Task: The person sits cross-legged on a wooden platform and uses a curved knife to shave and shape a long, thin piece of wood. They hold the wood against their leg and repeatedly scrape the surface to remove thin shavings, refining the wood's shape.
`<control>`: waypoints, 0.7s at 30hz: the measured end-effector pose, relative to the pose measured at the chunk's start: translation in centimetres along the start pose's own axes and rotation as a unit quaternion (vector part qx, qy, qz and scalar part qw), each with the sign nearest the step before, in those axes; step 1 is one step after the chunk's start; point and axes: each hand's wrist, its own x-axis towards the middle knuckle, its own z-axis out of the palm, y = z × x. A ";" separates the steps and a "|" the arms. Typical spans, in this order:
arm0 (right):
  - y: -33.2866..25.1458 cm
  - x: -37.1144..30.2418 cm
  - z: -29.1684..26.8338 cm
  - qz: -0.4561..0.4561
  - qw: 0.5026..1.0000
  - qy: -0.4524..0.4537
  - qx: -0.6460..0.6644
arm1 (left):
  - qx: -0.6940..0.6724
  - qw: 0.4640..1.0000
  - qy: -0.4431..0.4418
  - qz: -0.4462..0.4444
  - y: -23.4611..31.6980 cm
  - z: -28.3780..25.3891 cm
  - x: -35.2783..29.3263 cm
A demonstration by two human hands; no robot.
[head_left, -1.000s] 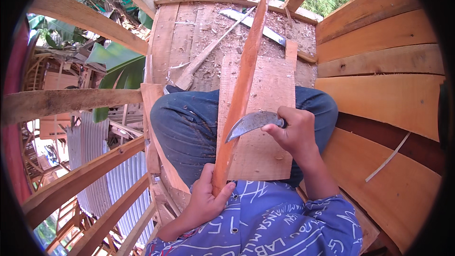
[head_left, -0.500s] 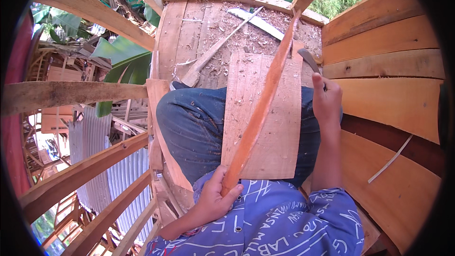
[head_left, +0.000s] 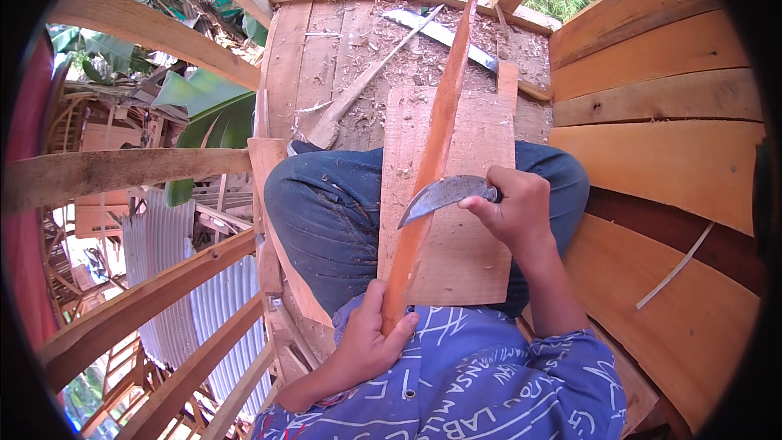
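Observation:
My left hand [head_left: 376, 336] is closed round the near end of a long, reddish-brown wooden strip [head_left: 446, 110], close to my body. The strip slants away from me across a flat wooden board [head_left: 468, 236] that lies over my lap. In my right hand [head_left: 521, 204] is a knife with a curved blade [head_left: 444, 195], its handle mostly hidden by my fingers. The blade crosses over the strip's lower half, its tip pointing left. Whether the edge touches the wood I cannot tell.
A long saw or machete-like blade [head_left: 440, 37] and a tapered wooden stick [head_left: 346, 106] lie on the plank floor [head_left: 285, 57] among shavings. Slatted rails [head_left: 130, 171] stand on the left, a plank wall [head_left: 652, 106] on the right. A thin pale strip [head_left: 676, 265] rests there.
The knife has come from beyond the board's far right down and left across the strip, with my right hand. The strip's far end has swung left; my left hand keeps its hold.

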 end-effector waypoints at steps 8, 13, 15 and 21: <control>8.1 4.5 -2.3 0.163 0.980 0.115 -0.016 | 0.038 0.998 -0.048 0.000 -1.2 0.0 -0.5; 2.7 -0.4 -1.8 0.090 0.992 0.037 0.076 | -0.102 0.993 0.002 -0.063 0.3 -0.5 0.6; -0.7 -1.8 -1.1 0.028 0.998 -0.012 0.046 | -0.069 0.998 0.004 -0.014 0.3 -0.5 0.8; 0.3 -0.6 0.0 -0.016 0.999 -0.038 -0.034 | 0.017 1.000 0.018 0.001 0.5 -0.1 0.5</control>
